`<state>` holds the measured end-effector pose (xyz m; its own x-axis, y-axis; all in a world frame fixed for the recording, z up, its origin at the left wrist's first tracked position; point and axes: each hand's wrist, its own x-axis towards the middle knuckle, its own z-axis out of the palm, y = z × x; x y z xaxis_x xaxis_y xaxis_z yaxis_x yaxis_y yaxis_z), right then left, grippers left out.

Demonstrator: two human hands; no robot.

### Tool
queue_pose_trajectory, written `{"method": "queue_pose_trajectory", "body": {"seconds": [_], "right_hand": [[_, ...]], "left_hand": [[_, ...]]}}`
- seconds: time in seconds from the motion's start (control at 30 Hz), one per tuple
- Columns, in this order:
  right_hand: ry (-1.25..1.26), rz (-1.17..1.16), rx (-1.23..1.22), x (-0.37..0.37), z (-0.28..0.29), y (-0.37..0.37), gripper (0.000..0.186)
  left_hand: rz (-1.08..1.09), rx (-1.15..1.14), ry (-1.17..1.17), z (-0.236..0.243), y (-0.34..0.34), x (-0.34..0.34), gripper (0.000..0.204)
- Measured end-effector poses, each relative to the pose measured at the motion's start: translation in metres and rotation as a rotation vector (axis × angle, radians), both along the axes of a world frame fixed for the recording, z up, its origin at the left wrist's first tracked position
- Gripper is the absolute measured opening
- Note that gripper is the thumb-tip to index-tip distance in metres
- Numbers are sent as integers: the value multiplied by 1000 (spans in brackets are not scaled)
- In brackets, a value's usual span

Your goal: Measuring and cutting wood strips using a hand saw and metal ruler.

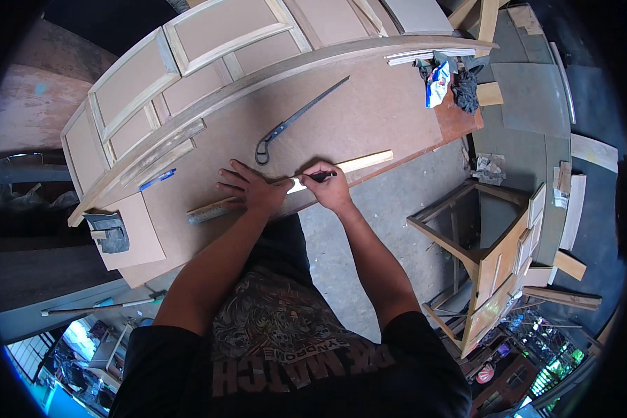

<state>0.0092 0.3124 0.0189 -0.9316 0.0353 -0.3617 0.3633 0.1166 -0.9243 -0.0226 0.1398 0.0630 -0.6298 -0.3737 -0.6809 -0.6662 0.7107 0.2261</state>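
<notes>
My left hand lies with its fingers spread over a long wooden strip near the board's front edge. Its thumb reaches toward a small bright white piece on the strip; what kind of piece this is I cannot make out. My right hand is closed around a slim dark pen, beside the white piece. Beyond both hands, a handsaw with a black handle rests on the brown board, its blade slanting away to the right.
Past a long wooden batten lie framed panels. A blue pen-like item and short wood strips are at left. A crumpled packet and dark cloth sit at far right. A wooden frame stands on the floor.
</notes>
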Motion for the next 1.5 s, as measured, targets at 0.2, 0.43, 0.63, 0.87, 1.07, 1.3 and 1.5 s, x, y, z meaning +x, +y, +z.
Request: {"method": "queue_pose_trajectory", "body": {"seconds": [0.2, 0.43, 0.63, 0.87, 1.07, 1.3, 1.5], "right_hand": [[10, 3, 7, 0, 2, 0, 5], [27, 15, 15, 0, -1, 1, 6], [15, 26, 34, -1, 3, 1, 6], [10, 19, 17, 0, 4, 0, 6], [27, 23, 9, -1, 7, -1, 6], [47, 30, 39, -1, 7, 0, 7], [58, 29, 27, -1, 4, 0, 7]], "left_hand": [[0, -11, -6, 1, 0, 0, 160], [-4, -4, 7, -1, 0, 0, 161], [-5, 2, 13, -1, -1, 0, 160], [-3, 2, 8, 2, 0, 0, 159], [0, 1, 15, 0, -1, 1, 158], [8, 1, 12, 1, 0, -1, 158], [2, -11, 8, 0, 1, 0, 159]]}}
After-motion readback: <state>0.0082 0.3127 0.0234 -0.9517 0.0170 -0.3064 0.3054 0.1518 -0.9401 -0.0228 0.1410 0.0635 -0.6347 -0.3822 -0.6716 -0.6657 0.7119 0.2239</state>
